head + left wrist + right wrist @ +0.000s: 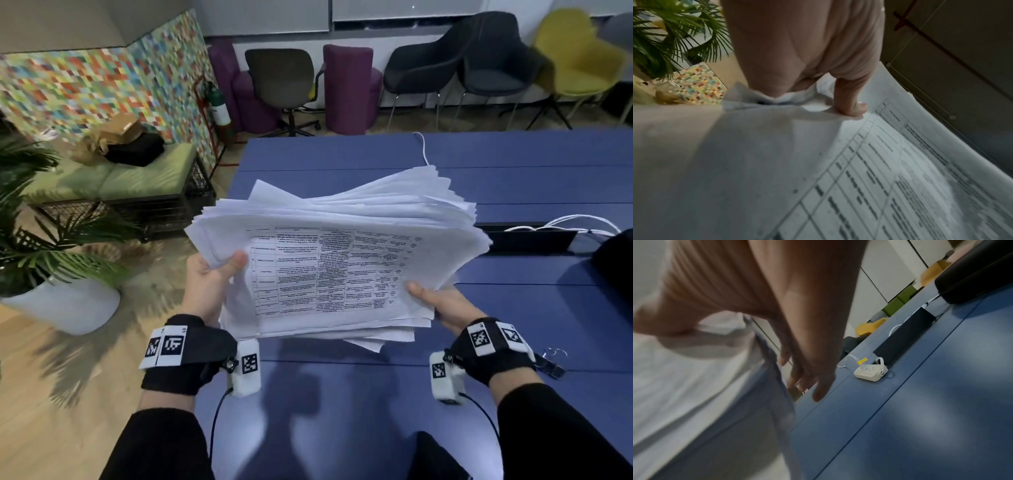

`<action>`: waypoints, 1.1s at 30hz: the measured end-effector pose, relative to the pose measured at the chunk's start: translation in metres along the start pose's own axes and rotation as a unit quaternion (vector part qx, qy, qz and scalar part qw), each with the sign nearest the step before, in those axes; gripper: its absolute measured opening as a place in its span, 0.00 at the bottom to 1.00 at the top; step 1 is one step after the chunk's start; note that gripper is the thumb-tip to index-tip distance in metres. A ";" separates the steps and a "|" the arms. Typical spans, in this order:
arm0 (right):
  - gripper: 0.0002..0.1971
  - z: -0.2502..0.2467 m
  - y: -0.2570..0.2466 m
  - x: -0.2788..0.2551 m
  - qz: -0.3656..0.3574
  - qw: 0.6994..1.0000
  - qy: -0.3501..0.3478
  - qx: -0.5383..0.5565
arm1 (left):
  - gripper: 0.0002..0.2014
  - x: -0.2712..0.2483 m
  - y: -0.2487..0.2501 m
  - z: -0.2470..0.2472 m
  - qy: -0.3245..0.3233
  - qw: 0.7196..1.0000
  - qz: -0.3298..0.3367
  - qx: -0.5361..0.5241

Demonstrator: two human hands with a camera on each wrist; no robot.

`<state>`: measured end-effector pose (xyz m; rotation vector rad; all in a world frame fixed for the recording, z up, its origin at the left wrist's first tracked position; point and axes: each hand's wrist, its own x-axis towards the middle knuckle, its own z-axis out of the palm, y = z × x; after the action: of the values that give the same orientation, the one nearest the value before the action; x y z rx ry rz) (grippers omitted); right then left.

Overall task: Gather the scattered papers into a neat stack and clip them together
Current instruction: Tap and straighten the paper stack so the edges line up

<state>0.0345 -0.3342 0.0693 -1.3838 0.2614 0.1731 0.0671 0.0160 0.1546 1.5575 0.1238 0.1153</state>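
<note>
A thick, uneven stack of white papers [342, 260] hangs above the blue table [534, 318], its sheets fanned out at the far edges. The top sheet carries a printed table. My left hand [219, 274] grips the stack's left edge, thumb [851, 104] pressing the top sheet [838, 162] and creasing it. My right hand [431, 299] holds the near right corner, thumb on top, fingers [818, 382] running under the papers [694, 386]. A binder clip [551, 365] lies on the table just right of my right wrist.
A black cable slot [527, 240] with white cables [565, 222] and a white power strip [870, 373] sit at the right. A black bag [616, 270] lies at the right edge. A potted plant [51, 246] stands left of the table, chairs beyond it.
</note>
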 end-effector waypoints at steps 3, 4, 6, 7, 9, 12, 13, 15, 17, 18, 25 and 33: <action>0.52 0.010 -0.010 -0.005 -0.011 1.000 -0.020 0.005 | 0.14 0.002 0.000 -0.009 0.006 0.999 -0.003 -0.043; 0.48 0.013 -0.012 -0.005 -0.019 0.999 -0.031 0.008 | 0.12 0.003 -0.002 -0.013 0.017 0.998 -0.010 -0.058; 0.39 0.019 -0.010 -0.003 -0.020 0.999 -0.031 0.013 | 0.09 0.003 -0.006 -0.017 0.034 0.996 -0.027 -0.081; 0.33 0.021 -0.009 -0.001 -0.016 1.000 -0.023 0.013 | 0.09 0.003 -0.007 -0.018 0.042 0.996 -0.029 -0.075; 0.25 0.029 -0.008 0.003 -0.030 1.000 0.007 -0.007 | 0.08 0.004 -0.009 -0.018 0.064 0.997 -0.021 -0.033; 0.18 0.044 -0.021 0.006 -0.084 0.993 0.083 -0.023 | 0.06 0.005 -0.013 -0.010 0.076 0.997 0.005 -0.003; 0.09 0.048 -0.028 0.004 -0.108 0.988 0.107 -0.021 | 0.07 0.005 -0.016 -0.007 0.077 0.997 0.009 -0.012; 0.08 0.052 -0.039 0.000 -0.156 0.977 0.146 -0.012 | 0.17 0.002 -0.022 0.001 0.090 0.996 0.004 0.004; 0.09 0.048 -0.038 -0.005 -0.190 0.968 0.161 -0.016 | 0.22 -0.007 -0.036 0.007 0.090 0.995 -0.013 0.028; 0.09 0.045 -0.030 -0.007 -0.194 0.967 0.164 -0.031 | 0.22 -0.013 -0.047 0.009 0.082 0.996 -0.021 0.028; 0.04 0.011 0.096 -0.023 -0.004 0.974 0.200 -0.104 | 0.07 -0.066 -0.144 0.024 -0.003 0.981 -0.170 0.095; 0.06 0.012 0.031 -0.021 -0.123 0.963 0.237 -0.027 | 0.14 -0.041 -0.119 0.029 0.027 0.994 -0.105 0.031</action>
<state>0.0068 -0.3158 0.0485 -1.4861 0.4808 -0.3655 0.0300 -0.0198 0.0361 1.5943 0.3350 -0.0122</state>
